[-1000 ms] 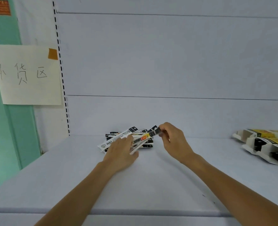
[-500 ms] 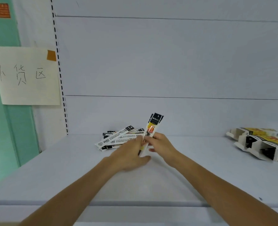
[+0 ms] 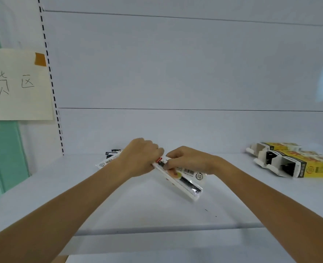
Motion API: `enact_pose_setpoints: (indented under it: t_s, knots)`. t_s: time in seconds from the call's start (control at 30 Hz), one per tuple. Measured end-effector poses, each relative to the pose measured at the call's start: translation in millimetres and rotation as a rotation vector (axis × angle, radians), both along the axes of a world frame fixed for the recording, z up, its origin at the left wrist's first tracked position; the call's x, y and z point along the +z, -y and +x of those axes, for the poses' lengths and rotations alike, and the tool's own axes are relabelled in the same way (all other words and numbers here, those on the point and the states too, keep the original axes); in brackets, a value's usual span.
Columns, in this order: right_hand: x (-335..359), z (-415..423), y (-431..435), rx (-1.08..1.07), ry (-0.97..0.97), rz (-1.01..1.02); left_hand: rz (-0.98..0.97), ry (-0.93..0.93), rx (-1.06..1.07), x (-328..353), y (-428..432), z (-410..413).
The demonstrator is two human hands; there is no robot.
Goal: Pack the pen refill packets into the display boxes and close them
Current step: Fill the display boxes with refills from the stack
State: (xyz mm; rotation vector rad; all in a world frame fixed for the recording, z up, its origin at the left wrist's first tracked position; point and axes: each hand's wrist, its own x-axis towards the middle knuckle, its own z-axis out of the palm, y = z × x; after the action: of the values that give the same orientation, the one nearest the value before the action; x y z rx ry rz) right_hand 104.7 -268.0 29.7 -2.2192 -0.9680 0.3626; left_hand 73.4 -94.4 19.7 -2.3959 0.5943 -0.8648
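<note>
Both hands meet at mid-shelf (image 3: pixel 119 205). The left hand (image 3: pixel 139 158) is curled round the far end of a bundle of packets (image 3: pixel 183 182). The right hand (image 3: pixel 189 160) pinches it from the 3 o'clock side, likely squaring the edges so it slides into a box as one. The bundle slants toward 5 o'clock; I can't tell whether its low end touches. A loose pile (image 3: pixel 104 162) lies at 9 o'clock. The boxes (image 3: pixel 312 166) wait open-mouthed at 3 o'clock, well apart.
</note>
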Motion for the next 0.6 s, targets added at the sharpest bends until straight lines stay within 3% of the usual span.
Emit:
enact_pose_setpoints:
  t_s: [0.1,0.2,0.3,0.5,0.6]
  knots:
    - [-3.0,0.7,16.8,-0.163,0.278,-0.109,-0.151,-0.141,0.199,-13.3,8.7,4.7]
    - [-8.0,-2.8,36.8,-0.127,0.574,-0.366,-0.319,-0.280,0.293,-23.5,22.5,10.6]
    - [-15.9,9.4,57.4,-0.115,0.528,-0.462,-0.370,-0.352,0.303,-26.1,44.8,16.1]
    - [-23.8,39.1,117.9,-0.124,0.415,-0.265,-0.235,-0.224,0.134,-35.5,126.9,27.4]
    - [-24.2,50.1,155.5,-0.121,0.559,-0.348,-0.319,-0.229,0.101,-38.8,173.6,43.6]
